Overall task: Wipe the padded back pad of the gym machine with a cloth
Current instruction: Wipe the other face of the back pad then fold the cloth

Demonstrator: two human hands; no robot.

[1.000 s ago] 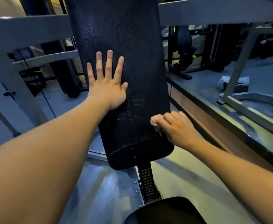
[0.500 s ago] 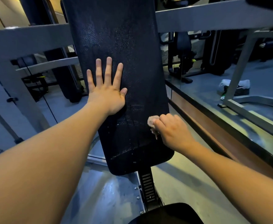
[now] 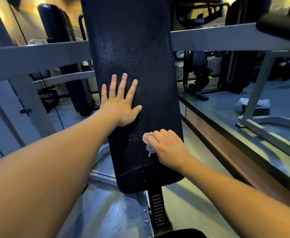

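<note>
Back pad (image 3: 137,48): a long black padded panel, upright and leaning slightly, running from the top edge of the view down to a rounded lower end. Fine specks or droplets on its textured face catch the light.
Left hand (image 3: 120,107): laid flat on the left half of the pad at mid-height. The palm is against the surface, the four fingers are straight and spread upward, and the thumb points toward the pad's centre. It holds nothing.
Right hand (image 3: 168,148): lower on the pad, toward its right edge. The fingers are curled round the cloth (image 3: 147,140) and press it against the surface.
Cloth: a small pale wad, mostly hidden inside the right hand. A rounded part shows ahead of the fingertips, and a frayed strand trails below it against the pad.
Support column (image 3: 158,208): a black notched post directly under the pad's lower end, with bolt heads just to its left.
Seat (image 3: 183,234): a dark padded edge at the bottom of the view, just below the column.
Crossbar (image 3: 209,38): a grey bar passing behind the pad from left to right. A slanted grey leg (image 3: 257,90) descends from it at the right.
Ledge (image 3: 226,143): a brown-faced step with a dark rim, running diagonally along the right side.
Floor bundle (image 3: 259,111): a dark bag-like object on the floor beside the grey leg, with white fabric (image 3: 262,102) lying over its top. Whether anything lies inside cannot be told.
Background machines (image 3: 197,69): dark equipment standing beyond the crossbar.
</note>
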